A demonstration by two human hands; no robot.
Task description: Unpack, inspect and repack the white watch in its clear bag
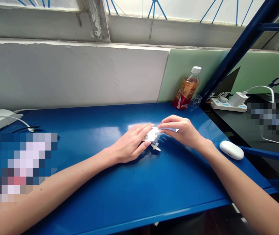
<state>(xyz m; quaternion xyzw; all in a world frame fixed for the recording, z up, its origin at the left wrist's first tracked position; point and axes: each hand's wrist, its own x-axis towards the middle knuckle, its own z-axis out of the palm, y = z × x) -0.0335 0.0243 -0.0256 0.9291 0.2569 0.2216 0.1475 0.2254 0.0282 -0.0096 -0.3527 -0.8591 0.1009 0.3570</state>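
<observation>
Blue table [129,195], left hand [131,145] and right hand [182,130] low (wrists down), both gripping white packet [152,133]

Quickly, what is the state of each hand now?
Left hand: holding small white flat packet, fingers on top.
Right hand: pinching the same packet's other end.

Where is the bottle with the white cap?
In the head view, the bottle stands on the blue table, far right corner, by the green panel.
</observation>
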